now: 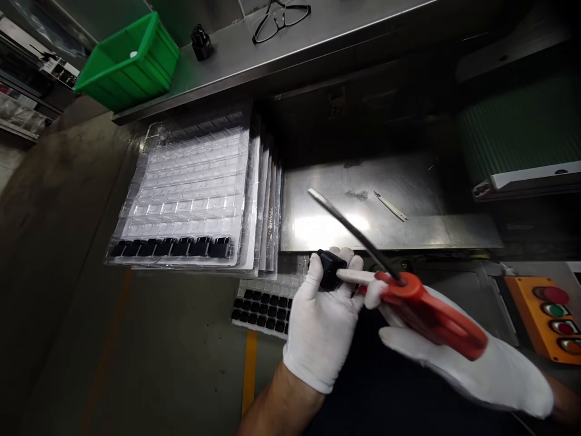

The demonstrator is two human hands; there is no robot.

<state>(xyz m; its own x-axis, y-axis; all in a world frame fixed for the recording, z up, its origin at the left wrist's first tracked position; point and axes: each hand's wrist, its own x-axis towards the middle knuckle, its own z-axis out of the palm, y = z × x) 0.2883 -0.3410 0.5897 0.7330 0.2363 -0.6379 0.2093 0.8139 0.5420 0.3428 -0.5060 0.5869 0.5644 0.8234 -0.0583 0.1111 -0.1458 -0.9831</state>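
My left hand [321, 327], in a white glove, grips a small black plastic part [331, 269] between thumb and fingers above the bench's front edge. My right hand [436, 339], also gloved in white, holds a red-handled tool [436, 315] whose long thin metal shaft points up and left to a bright tip. I cannot make out the tool's exact kind. Its shaft is apart from the black part, while an outstretched right finger reaches to the part's right side. The handle hides some of the right fingers.
Stacked clear trays [181, 181] stand at left, black parts along the top tray's front row. Another tray [261, 324] of black parts sits lower. A small knife [391, 206] lies on the metal bench [327, 224]. A green bin [131, 66], glasses [279, 24] and a button box [544, 315] surround.
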